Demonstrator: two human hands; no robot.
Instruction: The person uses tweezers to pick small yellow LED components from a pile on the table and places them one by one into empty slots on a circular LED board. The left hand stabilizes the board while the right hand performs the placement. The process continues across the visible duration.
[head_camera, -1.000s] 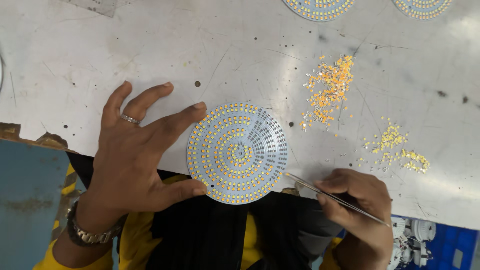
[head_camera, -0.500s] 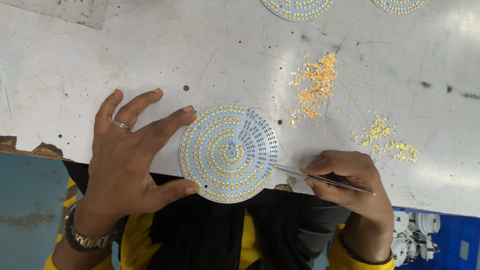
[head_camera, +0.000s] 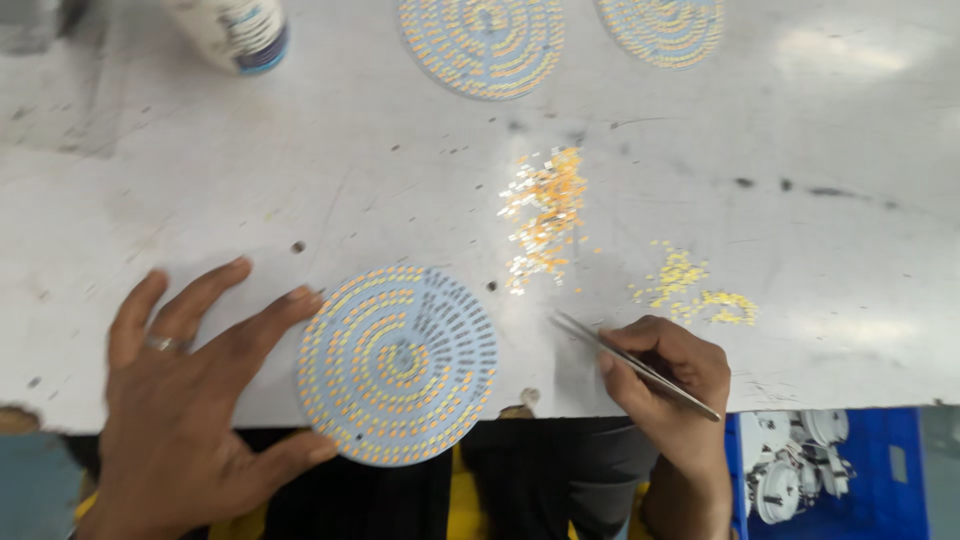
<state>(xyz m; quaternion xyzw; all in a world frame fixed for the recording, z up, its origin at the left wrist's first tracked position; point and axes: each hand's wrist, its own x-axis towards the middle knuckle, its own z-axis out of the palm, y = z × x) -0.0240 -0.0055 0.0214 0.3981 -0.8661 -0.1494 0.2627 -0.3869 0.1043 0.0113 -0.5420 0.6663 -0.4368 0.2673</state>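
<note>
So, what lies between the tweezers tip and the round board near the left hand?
In the head view, only bare scratched table lies between the tweezers tip and the round board. The orange chip pile sits farther up, not between them.

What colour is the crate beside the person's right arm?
Blue: the crate shows at lower right in the head view.

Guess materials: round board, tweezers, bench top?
Round board: looks like a pale, matte rigid circuit disc, with rings of small yellow-orange chips; base material unclear. Tweezers in the right hand: likely steel, thin with a bright metallic glint. Bench top: probably painted or bare metal sheet, grey-white, scuffed, with dark specks and a chipped edge.
</note>
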